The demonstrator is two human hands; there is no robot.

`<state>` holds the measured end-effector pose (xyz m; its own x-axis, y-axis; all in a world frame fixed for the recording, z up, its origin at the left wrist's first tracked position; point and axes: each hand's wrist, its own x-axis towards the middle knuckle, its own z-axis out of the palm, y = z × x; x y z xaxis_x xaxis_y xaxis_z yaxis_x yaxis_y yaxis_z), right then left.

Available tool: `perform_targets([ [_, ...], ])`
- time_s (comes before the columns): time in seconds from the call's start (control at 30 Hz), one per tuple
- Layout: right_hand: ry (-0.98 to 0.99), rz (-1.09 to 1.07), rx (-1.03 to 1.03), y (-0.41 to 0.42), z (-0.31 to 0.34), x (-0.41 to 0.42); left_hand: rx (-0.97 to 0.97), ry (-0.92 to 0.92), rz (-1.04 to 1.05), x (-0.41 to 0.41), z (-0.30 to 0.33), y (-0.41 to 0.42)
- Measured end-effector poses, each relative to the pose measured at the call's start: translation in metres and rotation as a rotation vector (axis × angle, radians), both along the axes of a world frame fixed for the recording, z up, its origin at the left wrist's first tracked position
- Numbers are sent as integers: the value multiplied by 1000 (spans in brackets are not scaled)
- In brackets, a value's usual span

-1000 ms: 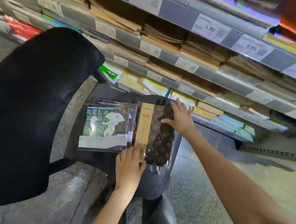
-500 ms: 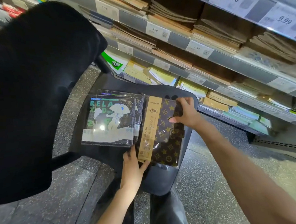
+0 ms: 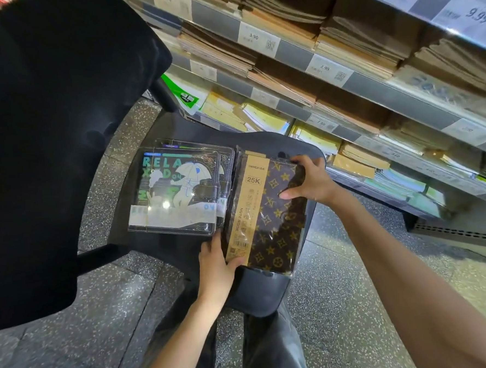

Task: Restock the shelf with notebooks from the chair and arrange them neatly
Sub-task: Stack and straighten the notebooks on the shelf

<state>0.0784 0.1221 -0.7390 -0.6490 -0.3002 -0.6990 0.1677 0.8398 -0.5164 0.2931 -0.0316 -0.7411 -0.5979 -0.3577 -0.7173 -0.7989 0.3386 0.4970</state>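
Brown monogram notebook [image 3: 269, 219] on the chair [image 3: 260, 293] — left hand [image 3: 215, 268] grips its near corner, right hand [image 3: 310, 184] its far edge; lift level so the slippery wrap holds.

Dim aisle, glare on plastic wrap [image 3: 163, 204], blurred, wide-angle-bent edges.

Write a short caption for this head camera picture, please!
Both hands, left and right, grip a wrapped brown notebook on a chair seat beside stocked shelves.
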Motion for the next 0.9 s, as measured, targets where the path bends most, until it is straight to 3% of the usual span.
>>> perform_targets([
  [0.2,-21,-28,-26,26,4,13,79,-53,-48,8,2,18],
  [0.57,-160,-37,-95,32,3,3,182,-41,193,3,8,27],
  [0.7,-106,-127,-146,34,3,4,203,-56,253,5,3,28],
  [0.9,-3,-181,-201,44,13,10,197,-21,163,-1,12,32],
])
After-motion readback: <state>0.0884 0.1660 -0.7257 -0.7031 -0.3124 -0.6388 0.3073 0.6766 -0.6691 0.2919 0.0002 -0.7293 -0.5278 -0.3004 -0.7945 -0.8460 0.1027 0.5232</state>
